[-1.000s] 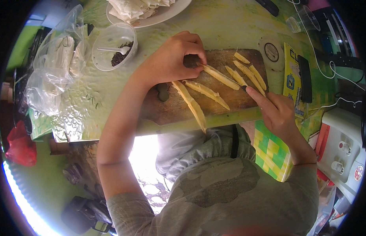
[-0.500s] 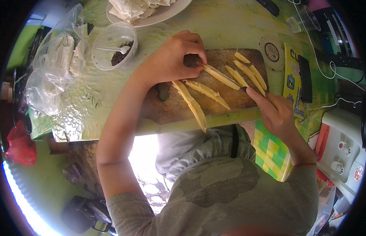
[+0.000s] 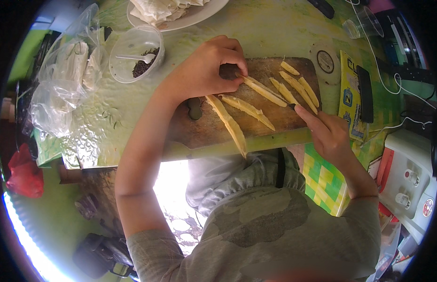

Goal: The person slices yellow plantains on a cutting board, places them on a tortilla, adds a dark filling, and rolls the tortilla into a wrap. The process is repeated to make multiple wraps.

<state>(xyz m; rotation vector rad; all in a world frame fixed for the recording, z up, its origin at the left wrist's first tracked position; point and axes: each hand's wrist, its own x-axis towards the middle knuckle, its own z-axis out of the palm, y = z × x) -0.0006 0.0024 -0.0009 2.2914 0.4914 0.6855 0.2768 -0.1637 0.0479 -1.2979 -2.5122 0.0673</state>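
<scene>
Left hand (image 3: 214, 68): grip pinching a yellow strip (image 3: 264, 92) at its far end.
Right hand (image 3: 329, 134): grip wrapped on a knife (image 3: 292, 106).
Strip: on the wooden board (image 3: 195, 132).
Change: hardly any, so the strip seems steady.

Home kitchen or dining area, green-and-yellow checked tablecloth (image 3: 321, 181), wooden cutting board (image 3: 204, 133), white plate (image 3: 217, 12), white water dispenser (image 3: 401, 155)

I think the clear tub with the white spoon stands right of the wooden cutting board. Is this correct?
The side is wrong: the clear tub with the white spoon stands left of the wooden cutting board, as the head view shows.
</scene>
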